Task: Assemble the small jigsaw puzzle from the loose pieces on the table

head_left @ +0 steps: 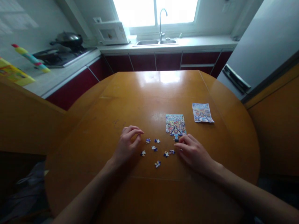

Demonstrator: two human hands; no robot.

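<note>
A partly assembled jigsaw puzzle (175, 123) with a colourful, crowded picture lies on the wooden table (130, 102), its lower edge uneven. My right hand (193, 152) is at that lower edge, thumb and index finger closed around a small dark-and-blue puzzle piece (176, 138) that touches the assembled part. The fingers partly cover this corner. Left of the loose pieces, my left hand (128, 140) rests over the table, thumb and fingers apart, with nothing in it. Between my hands lie several loose pieces, among them a white-and-blue one (154, 148) and a purple one (148, 141).
A creased printed picture sheet (202, 112) lies right of the puzzle. Past the table's far edge stand a counter with a sink (149, 42), a white microwave (112, 32) and a stove with a pan (68, 40). A refrigerator (261, 46) stands at the right.
</note>
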